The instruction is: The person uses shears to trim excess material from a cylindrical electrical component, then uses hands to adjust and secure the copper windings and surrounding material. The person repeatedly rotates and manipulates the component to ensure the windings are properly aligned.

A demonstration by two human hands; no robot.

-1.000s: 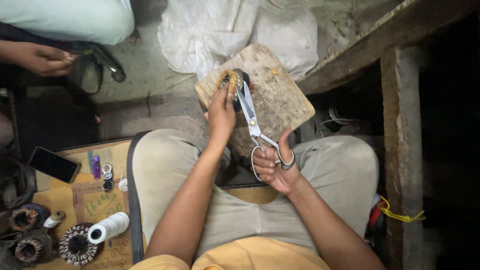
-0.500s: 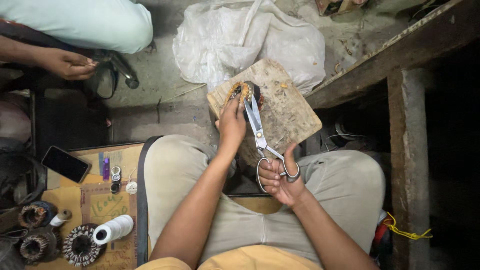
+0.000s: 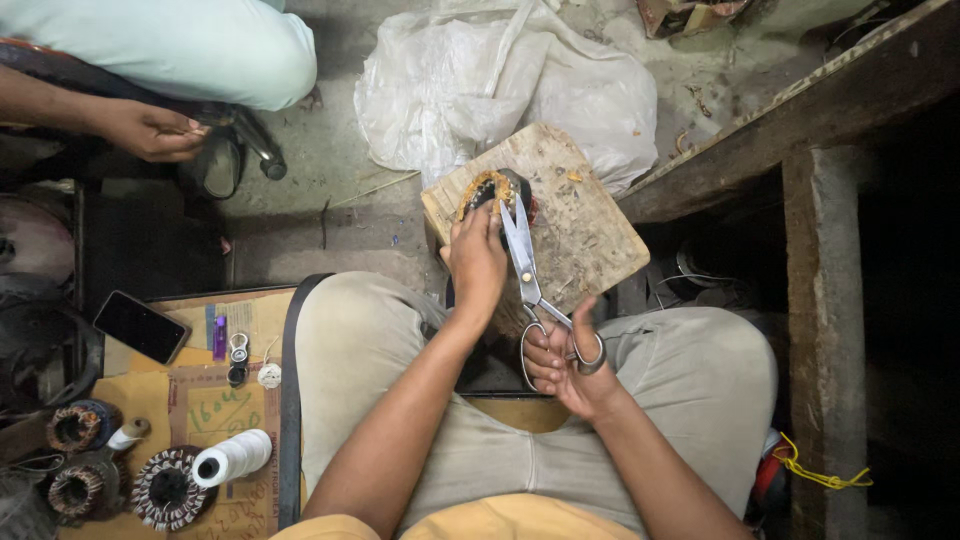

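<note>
Left hand (image 3: 477,262) reached forward over the knees, fingers curled down on a copper-wound coil (image 3: 492,189) sitting on the wooden block (image 3: 590,235). Right hand (image 3: 565,362) drawn back by the lap, fingers clenched through scissors (image 3: 528,275) handles, blades nearly closed, tips at the coil.

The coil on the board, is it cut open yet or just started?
Just started, it seems. The left hand holds the coil on the wooden board. The right hand works the scissors, blades at the windings. A few scraps lie on the board, but the coil looks mostly whole, so most cutting seems left.
</note>
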